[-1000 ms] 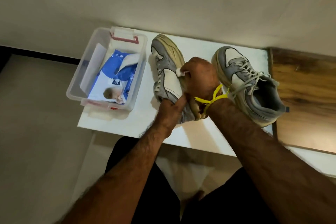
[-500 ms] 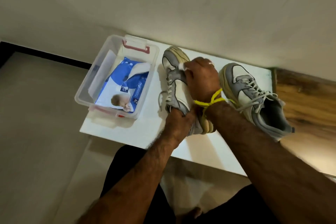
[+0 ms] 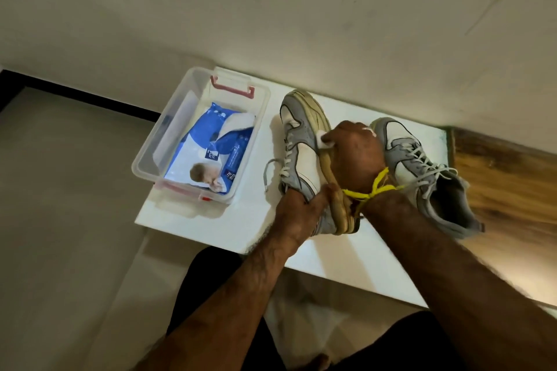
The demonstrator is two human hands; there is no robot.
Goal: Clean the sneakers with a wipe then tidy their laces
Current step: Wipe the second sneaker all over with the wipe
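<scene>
Inside clear bin (image 3: 168, 141), blue wipes pack (image 3: 211, 156)

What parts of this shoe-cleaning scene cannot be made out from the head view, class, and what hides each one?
- Wipe: mostly hidden inside the right hand; only a white corner shows.
- Heel of the tilted sneaker: covered by the left hand.
- Second sneaker: inner side blocked by the right wrist.
- Wipes pack print: too small to read.
</scene>
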